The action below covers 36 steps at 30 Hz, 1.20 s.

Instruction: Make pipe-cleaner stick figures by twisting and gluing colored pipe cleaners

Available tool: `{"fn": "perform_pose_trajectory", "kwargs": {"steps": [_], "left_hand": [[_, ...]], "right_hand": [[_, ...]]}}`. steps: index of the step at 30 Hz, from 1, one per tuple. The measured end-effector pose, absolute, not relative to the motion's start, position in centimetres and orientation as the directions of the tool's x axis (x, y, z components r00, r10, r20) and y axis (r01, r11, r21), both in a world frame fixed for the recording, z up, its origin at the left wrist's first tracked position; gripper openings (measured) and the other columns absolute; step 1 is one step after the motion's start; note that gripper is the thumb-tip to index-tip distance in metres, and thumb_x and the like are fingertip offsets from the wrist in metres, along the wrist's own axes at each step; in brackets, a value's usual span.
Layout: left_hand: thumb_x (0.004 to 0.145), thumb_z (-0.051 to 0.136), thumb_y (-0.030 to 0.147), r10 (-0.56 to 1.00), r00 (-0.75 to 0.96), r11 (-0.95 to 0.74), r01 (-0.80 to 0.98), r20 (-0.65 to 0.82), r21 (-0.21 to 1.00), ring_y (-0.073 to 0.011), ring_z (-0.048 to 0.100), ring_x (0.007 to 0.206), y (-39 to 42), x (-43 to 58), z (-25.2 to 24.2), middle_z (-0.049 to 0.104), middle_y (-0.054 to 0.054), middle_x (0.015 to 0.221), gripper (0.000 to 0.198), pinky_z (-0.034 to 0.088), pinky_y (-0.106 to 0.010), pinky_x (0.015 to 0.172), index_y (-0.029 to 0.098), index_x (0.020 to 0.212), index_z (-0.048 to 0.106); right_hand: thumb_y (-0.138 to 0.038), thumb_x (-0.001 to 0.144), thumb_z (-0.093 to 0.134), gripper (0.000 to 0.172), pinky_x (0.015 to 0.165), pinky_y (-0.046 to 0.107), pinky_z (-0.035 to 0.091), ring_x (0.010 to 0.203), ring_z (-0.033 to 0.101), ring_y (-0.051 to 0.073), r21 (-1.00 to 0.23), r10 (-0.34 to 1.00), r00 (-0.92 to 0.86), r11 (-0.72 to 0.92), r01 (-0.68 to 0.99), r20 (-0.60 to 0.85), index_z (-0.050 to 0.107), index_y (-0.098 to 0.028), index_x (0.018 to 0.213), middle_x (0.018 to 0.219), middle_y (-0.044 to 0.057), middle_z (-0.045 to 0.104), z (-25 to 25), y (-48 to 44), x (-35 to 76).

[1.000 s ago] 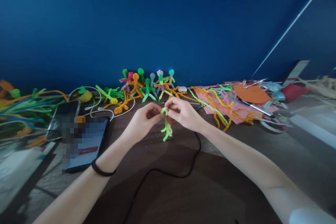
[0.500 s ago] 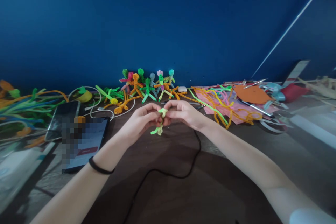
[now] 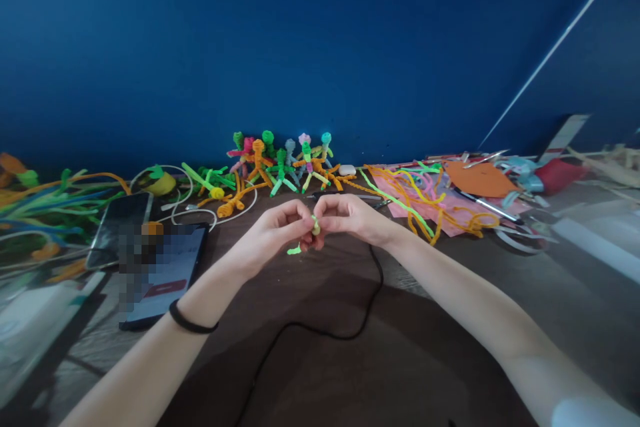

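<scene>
Between my hands, over the middle of the dark table, is a small yellow-green fuzzy figure (image 3: pixel 315 225). My left hand (image 3: pixel 286 225) pinches it from the left, and a bright green end pokes out below those fingers. From the right, my right hand (image 3: pixel 343 219) grips the same piece with thumb and forefinger. Most of the figure is hidden behind the fingers. Behind my hands, several colourful fuzzy stick figures (image 3: pixel 259 159) stand against the blue wall.
Fuzzy stems (image 3: pixel 65 203), a phone (image 3: pixel 120 227) and a tablet (image 3: pixel 175 273) lie left. Right are pink sheets (image 3: pixel 400 203), an orange piece (image 3: pixel 480 179) and yellow strands (image 3: pixel 425 197). A black cable (image 3: pixel 320 331) crosses the table in front.
The fingertips of both hands have come closer together around the yellow-green figure, which has turned and shows less. Both arms stay nearly in place.
</scene>
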<state>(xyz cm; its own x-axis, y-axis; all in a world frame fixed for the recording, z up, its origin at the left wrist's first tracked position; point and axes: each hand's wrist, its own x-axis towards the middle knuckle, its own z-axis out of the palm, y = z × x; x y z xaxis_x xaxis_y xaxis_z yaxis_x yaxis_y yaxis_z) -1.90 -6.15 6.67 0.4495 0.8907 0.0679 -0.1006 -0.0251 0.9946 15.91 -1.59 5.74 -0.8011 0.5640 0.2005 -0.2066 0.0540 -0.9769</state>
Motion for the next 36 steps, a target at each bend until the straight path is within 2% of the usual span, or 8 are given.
{"fn": "perform_pose_trajectory", "kwargs": {"steps": [8, 13, 16, 19, 23, 28, 31, 36], "left_hand": [[0.080, 0.053, 0.026, 0.902, 0.400, -0.169, -0.016, 0.161, 0.985, -0.0085, 0.054, 0.058, -6.3, -1.5, 7.0, 0.061, 0.001, 0.064, 0.013, 0.041, -0.021, 0.056, 0.016, 0.072, 0.051], [0.081, 0.050, 0.025, 0.916, 0.369, -0.169, 0.001, 0.157, 0.986, -0.0084, 0.054, 0.059, -6.1, -1.6, 6.9, 0.060, 0.001, 0.064, 0.013, 0.042, -0.021, 0.058, 0.015, 0.072, 0.052], [0.080, 0.051, 0.021, 0.912, 0.369, -0.182, -0.031, 0.180, 0.983, -0.0088, 0.055, 0.061, -6.2, -1.6, 7.0, 0.060, 0.001, 0.066, 0.005, 0.043, -0.022, 0.059, 0.016, 0.077, 0.052], [0.075, 0.057, 0.018, 0.922, 0.331, -0.234, 0.061, 0.202, 0.970, -0.0083, 0.054, 0.059, -6.3, -1.4, 7.1, 0.057, 0.003, 0.064, 0.008, 0.041, -0.020, 0.055, 0.017, 0.079, 0.050], [0.075, 0.059, 0.024, 0.933, 0.277, -0.280, 0.162, 0.228, 0.946, -0.0066, 0.048, 0.055, -6.4, -1.5, 7.1, 0.050, 0.005, 0.061, 0.011, 0.036, -0.018, 0.049, 0.018, 0.077, 0.049], [0.075, 0.057, 0.027, 0.934, 0.258, -0.306, 0.215, 0.248, 0.927, -0.0079, 0.050, 0.061, -5.9, -1.9, 6.7, 0.051, 0.004, 0.067, 0.012, 0.039, -0.020, 0.055, 0.018, 0.079, 0.050], [0.074, 0.058, 0.025, 0.936, 0.227, -0.321, 0.236, 0.269, 0.917, -0.0087, 0.051, 0.063, -5.7, -1.9, 6.6, 0.053, 0.003, 0.069, 0.012, 0.040, -0.021, 0.057, 0.018, 0.080, 0.052], [0.069, 0.063, 0.024, 0.955, 0.168, -0.264, 0.101, 0.245, 0.959, -0.0093, 0.053, 0.064, -5.4, -1.6, 6.2, 0.054, 0.004, 0.070, 0.019, 0.042, -0.022, 0.060, 0.018, 0.077, 0.047]], "right_hand": [[-0.028, 0.081, 0.056, 0.015, 0.065, 0.023, 0.047, 0.066, 0.062, 0.010, -0.957, 0.611, -0.745, 0.254, -0.137, 0.269, 0.051, -0.014, 0.077, 0.066, 0.000, 0.063, 6.1, -2.1, 15.6], [-0.030, 0.081, 0.055, 0.017, 0.065, 0.025, 0.048, 0.063, 0.062, 0.011, -0.960, 0.641, -0.719, 0.231, -0.155, 0.270, 0.051, -0.014, 0.076, 0.066, 0.000, 0.063, 6.1, -2.1, 15.4], [-0.030, 0.082, 0.054, 0.017, 0.065, 0.026, 0.048, 0.061, 0.062, 0.011, -0.962, 0.655, -0.706, 0.222, -0.161, 0.270, 0.051, -0.014, 0.077, 0.065, 0.000, 0.063, 6.0, -1.9, 15.5], [-0.030, 0.084, 0.051, 0.017, 0.066, 0.026, 0.048, 0.061, 0.062, 0.011, -0.960, 0.640, -0.717, 0.215, -0.177, 0.275, 0.051, -0.014, 0.079, 0.062, 0.001, 0.064, 5.8, -1.7, 15.6], [-0.030, 0.086, 0.048, 0.018, 0.065, 0.025, 0.049, 0.062, 0.063, 0.011, -0.959, 0.627, -0.726, 0.180, -0.217, 0.282, 0.052, -0.014, 0.080, 0.063, 0.001, 0.064, 5.7, -1.5, 15.6], [-0.027, 0.080, 0.057, 0.015, 0.060, 0.023, 0.050, 0.058, 0.061, 0.009, -0.970, 0.668, -0.703, 0.169, -0.175, 0.243, 0.050, -0.014, 0.082, 0.063, -0.001, 0.063, 5.7, -1.4, 15.6], [-0.026, 0.077, 0.061, 0.023, 0.054, 0.023, 0.050, 0.053, 0.059, 0.009, -0.969, 0.672, -0.699, 0.164, -0.183, 0.245, 0.045, -0.017, 0.091, 0.061, -0.004, 0.061, 5.6, -1.3, 15.7], [-0.031, 0.076, 0.062, 0.023, 0.050, 0.021, 0.049, 0.051, 0.057, 0.008, -0.977, 0.676, -0.706, 0.176, -0.121, 0.209, 0.046, -0.016, 0.084, 0.059, -0.004, 0.059, 5.6, -1.3, 15.7]]}}
